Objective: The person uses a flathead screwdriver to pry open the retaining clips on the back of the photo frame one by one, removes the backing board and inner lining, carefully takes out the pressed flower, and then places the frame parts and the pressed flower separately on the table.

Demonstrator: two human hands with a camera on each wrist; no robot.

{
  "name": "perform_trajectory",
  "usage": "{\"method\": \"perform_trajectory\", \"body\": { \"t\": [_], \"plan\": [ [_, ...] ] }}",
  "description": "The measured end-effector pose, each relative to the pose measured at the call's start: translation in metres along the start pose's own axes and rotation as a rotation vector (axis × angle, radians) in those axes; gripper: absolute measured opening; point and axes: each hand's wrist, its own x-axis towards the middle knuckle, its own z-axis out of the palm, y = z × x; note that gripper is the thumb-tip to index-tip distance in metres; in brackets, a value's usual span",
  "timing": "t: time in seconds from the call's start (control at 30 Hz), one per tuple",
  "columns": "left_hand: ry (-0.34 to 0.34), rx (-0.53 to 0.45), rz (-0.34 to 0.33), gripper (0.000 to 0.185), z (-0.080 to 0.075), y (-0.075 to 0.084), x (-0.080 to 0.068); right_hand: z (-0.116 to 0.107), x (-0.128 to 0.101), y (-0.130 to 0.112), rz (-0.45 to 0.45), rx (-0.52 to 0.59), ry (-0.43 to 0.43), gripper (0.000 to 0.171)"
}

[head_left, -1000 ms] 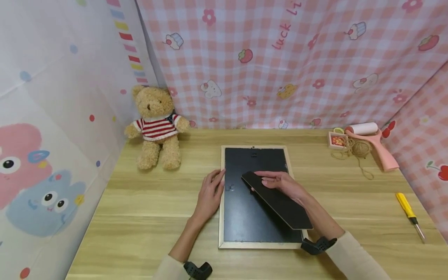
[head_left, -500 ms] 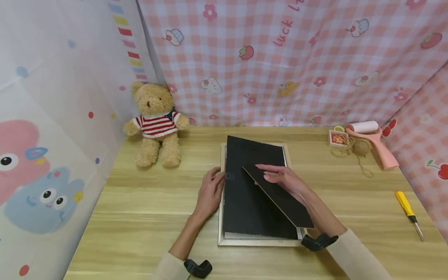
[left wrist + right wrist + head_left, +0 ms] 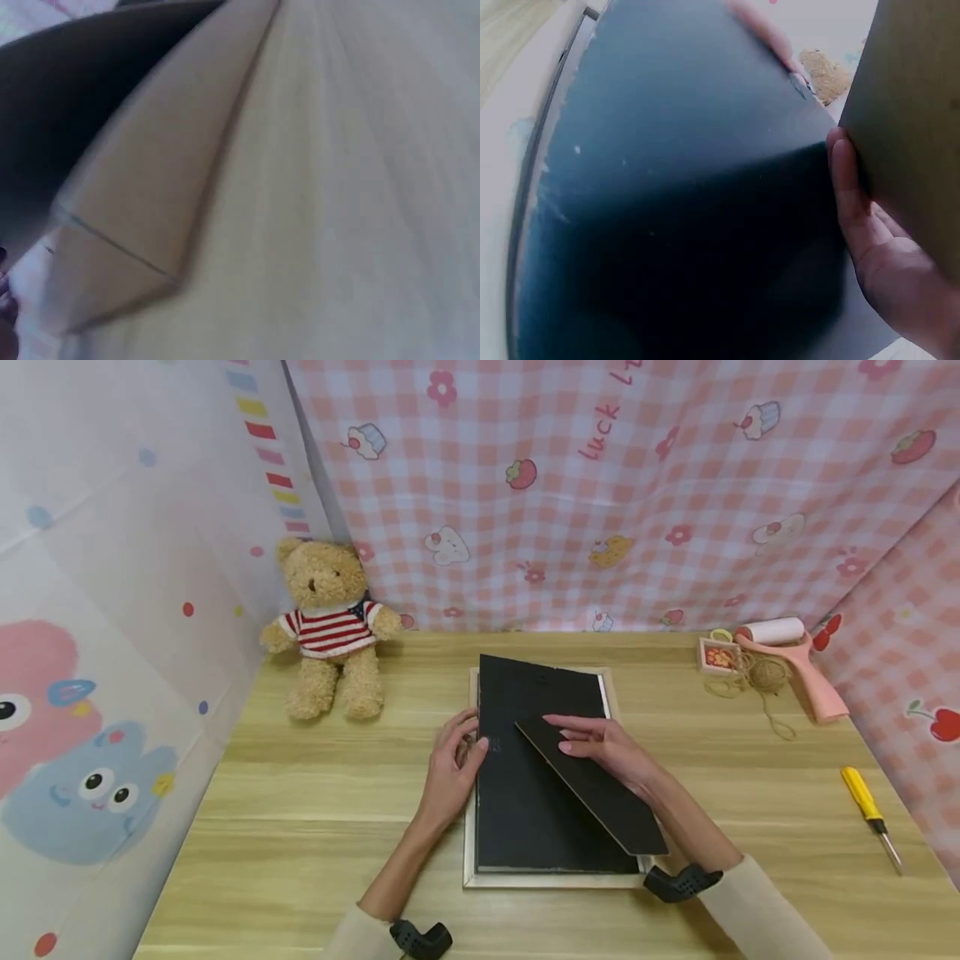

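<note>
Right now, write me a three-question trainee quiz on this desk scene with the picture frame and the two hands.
1. True or false: the black backing board lies flat inside the wooden frame.
2. Which hand holds the black stand flap?
A. left hand
B. right hand
C. neither
3. Fill in: the yellow-handled tool near the table's right edge is a ____.

Key
1. False: its far edge is raised and overhangs the frame's top, and the left hand grips its left edge.
2. B: the right hand holds it.
3. screwdriver
</note>
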Motion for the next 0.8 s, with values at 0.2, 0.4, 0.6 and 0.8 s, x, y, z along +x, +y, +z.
{"method": "perform_trajectory", "body": {
  "t": [0.2, 0.4, 0.6, 0.8],
  "plan": [
    [-0.041, -0.187, -0.195, 0.042, 0.004, 0.019, -0.009, 0.002, -0.025, -0.007, -0.224, -0.258, 0.242, 0.04],
    [0.07, -0.301, -0.278, 0.041, 0.012, 0.023, -0.02, 0.005, -0.059, -0.003, -0.281, -0.565, 0.61, 0.037],
    [0.156, -0.339, -0.269, 0.042, 0.019, 0.033, -0.025, 0.015, -0.087, -0.003, -0.176, -0.625, 0.504, 0.04],
    [0.179, -0.374, -0.255, 0.045, 0.029, 0.061, -0.022, 0.021, -0.104, -0.015, -0.211, -0.731, 0.574, 0.039]
  ]
}}
